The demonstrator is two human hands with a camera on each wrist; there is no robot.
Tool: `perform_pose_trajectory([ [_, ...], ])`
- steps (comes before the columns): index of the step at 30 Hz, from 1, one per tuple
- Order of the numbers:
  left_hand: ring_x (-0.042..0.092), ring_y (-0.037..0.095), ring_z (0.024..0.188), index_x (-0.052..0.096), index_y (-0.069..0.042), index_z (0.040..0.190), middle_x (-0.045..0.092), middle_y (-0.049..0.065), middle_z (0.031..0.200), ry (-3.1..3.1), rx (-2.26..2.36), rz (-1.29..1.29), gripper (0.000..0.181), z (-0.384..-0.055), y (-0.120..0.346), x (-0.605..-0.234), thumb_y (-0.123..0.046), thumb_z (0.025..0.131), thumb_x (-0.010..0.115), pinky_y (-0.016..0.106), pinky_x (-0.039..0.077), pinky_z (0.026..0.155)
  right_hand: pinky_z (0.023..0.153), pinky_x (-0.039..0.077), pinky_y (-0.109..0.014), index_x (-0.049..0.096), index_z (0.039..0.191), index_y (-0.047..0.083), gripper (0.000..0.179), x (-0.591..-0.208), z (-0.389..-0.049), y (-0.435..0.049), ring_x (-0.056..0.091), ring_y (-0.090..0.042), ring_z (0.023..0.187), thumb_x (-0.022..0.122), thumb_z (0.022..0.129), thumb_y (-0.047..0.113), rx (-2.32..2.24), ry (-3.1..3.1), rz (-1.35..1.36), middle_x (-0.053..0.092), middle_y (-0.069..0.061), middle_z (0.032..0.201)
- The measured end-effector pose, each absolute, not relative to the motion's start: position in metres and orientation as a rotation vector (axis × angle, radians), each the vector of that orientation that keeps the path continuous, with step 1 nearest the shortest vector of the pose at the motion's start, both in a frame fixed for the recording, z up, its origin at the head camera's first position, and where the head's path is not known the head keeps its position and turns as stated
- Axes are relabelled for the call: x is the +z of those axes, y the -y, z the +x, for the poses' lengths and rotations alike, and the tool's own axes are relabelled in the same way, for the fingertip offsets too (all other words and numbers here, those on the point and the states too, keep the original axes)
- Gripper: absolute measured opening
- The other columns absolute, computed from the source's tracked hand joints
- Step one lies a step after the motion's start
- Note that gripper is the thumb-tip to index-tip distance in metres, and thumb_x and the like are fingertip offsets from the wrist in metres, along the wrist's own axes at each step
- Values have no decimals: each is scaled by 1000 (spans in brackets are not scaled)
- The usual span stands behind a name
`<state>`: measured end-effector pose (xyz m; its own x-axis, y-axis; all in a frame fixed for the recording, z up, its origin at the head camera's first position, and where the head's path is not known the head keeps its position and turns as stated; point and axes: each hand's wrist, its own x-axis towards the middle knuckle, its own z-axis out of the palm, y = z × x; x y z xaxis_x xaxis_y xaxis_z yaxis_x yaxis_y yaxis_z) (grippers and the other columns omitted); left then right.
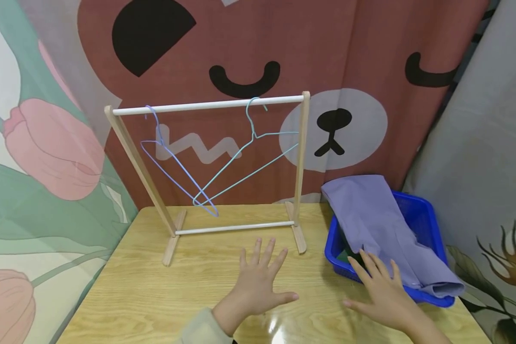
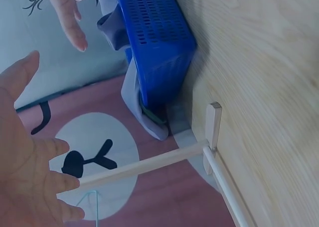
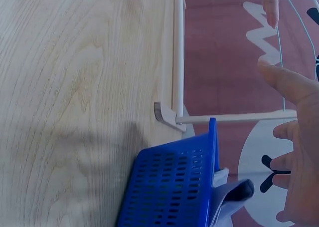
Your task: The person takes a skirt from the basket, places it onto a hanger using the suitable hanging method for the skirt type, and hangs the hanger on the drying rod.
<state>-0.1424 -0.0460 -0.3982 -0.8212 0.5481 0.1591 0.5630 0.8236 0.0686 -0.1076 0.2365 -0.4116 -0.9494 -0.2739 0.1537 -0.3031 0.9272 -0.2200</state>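
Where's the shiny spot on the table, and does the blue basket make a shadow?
Head view: white glare on the wood-grain tabletop near the bottom edge, below the left hand; left wrist view: soft shadow on the tabletop beside the blue plastic basket; right wrist view: a blurry-edged shadow beside it too.

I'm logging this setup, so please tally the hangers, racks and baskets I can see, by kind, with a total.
Hangers: 2, a periwinkle hanger and a teal hanger
Racks: 1, the wooden rack
Baskets: 1, the blue basket
Total: 4
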Motion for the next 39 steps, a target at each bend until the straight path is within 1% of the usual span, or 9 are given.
perform_pose_trajectory([
  [5, 3, 37, 126, 22, -23, 137, 8, 9, 142, 2872, -145, -906, 88, -142, 40, -399, -78, 68, 25, 63, 7, 92, 84, 7, -68, 35, 131, 10, 87, -417, -104, -245, 19, -41, 118, 51, 66, 67, 361, 2964, 429, 25, -23, 133],
  [10, 3, 37, 126, 23, -23, 137, 9, 10, 142, 2865, -164, -929, 87, -143, 34, -399, -76, 69, 29, 63, 7, 92, 82, 10, -68, 36, 130, 9, 89, -419, -103, -253, 21, -40, 116, 52, 65, 67, 317, 2955, 400, 28, -22, 131],
  [17, 2, 36, 127, 22, -23, 137, 8, 9, 142, 2868, -176, -949, 86, -145, 28, -402, -75, 69, 33, 61, 5, 93, 82, 6, -69, 36, 129, 5, 88, -420, -102, -259, 20, -42, 117, 54, 66, 64, 339, 2966, 377, 27, -25, 130],
  [23, 0, 34, 127, 20, -25, 138, 6, 8, 143, 2873, -213, -972, 86, -146, 21, -408, -74, 69, 37, 60, 5, 94, 82, 7, -68, 37, 128, 3, 90, -425, -101, -265, 20, -43, 116, 53, 65, 66, 339, 2996, 327, 27, -26, 130],
  [27, -1, 34, 127, 15, -26, 138, 7, 8, 143, 2877, -211, -993, 86, -147, 17, -408, -75, 69, 33, 61, 6, 94, 82, 6, -68, 38, 128, 3, 92, -427, -99, -269, 21, -44, 114, 53, 64, 67, 336, 3013, 278, 27, -26, 129],
  [31, -4, 33, 127, 13, -26, 138, 6, 8, 143, 2889, -209, -1003, 86, -147, 14, -407, -75, 70, 31, 61, 5, 94, 82, 5, -69, 37, 128, 3, 91, -430, -98, -272, 21, -46, 113, 54, 65, 66, 335, 3020, 257, 26, -27, 129],
  [39, -2, 33, 127, 17, -25, 138, 3, 7, 143, 2862, -220, -1030, 86, -149, 5, -405, -74, 70, 34, 60, 6, 94, 81, 5, -69, 35, 128, 3, 90, -428, -97, -279, 20, -47, 113, 55, 66, 64, 345, 3031, 225, 26, -29, 127],
])
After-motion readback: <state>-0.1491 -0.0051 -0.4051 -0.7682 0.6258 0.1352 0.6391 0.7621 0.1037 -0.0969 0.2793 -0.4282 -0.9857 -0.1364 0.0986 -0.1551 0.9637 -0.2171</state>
